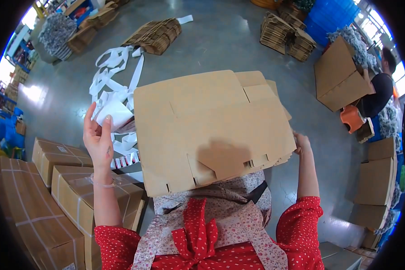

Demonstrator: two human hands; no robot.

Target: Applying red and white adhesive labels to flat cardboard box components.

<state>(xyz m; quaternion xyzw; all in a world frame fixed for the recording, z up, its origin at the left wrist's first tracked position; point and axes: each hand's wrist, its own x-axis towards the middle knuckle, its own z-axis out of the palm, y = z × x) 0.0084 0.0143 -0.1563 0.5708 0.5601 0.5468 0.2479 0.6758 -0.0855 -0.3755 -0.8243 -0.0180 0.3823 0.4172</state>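
Observation:
A stack of flat brown cardboard box blanks (216, 117) lies before my lap, with slots and fold lines cut into the top sheet. My right hand (302, 143) is closed on the stack's right edge, its fingers partly hidden. Left of the stack, my left hand (99, 141) is raised with the thumb and fingers around a white label strip (114, 112). Part of that strip goes behind the cardboard. More white strip (107, 81) trails in loose loops toward the far left. A shadow falls on the top blank.
Strapped cartons (45, 216) stand close at my left. Cardboard bundles lie on the floor at the far left (155, 36) and far right (285, 38). At right, another person (378, 94) handles a large open carton (339, 76) beside an orange stool (352, 119).

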